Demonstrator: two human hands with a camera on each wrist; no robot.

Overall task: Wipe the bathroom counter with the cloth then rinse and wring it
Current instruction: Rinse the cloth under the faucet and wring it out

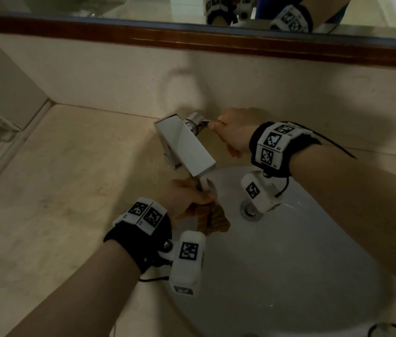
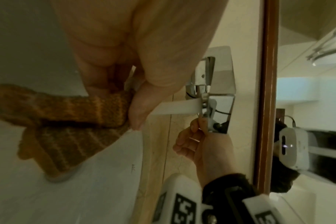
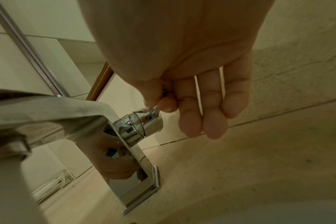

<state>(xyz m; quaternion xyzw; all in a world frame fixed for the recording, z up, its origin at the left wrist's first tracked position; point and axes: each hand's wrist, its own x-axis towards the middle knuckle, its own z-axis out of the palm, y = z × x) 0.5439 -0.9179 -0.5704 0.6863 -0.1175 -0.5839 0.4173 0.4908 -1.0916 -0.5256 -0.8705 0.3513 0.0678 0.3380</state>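
Cloth (image 1: 210,218) is hanging from my left hand (image 1: 187,195), bunched in my curled fingers, right under the tap spout (image 1: 187,144), over the near-left rim of the sink (image 1: 289,263). Its long axis is running down from my grip into the bowl, the loose end pointing toward me and slightly right; from the left wrist view it is showing as two folded lobes. A stream of water (image 2: 175,108) is striking at my thumb where I am holding the cloth. Farther off, my right hand (image 1: 237,132) is reaching past the spout to the tap handle (image 3: 142,121), thumb and forefinger pinching its little lever, the other three fingers hanging loose. So my left hand is the nearer one to the cloth, and my right is well apart from it. I am counting one cloth, one tap, one sink, one drain (image 1: 249,211), and the counter (image 1: 58,190) all round.
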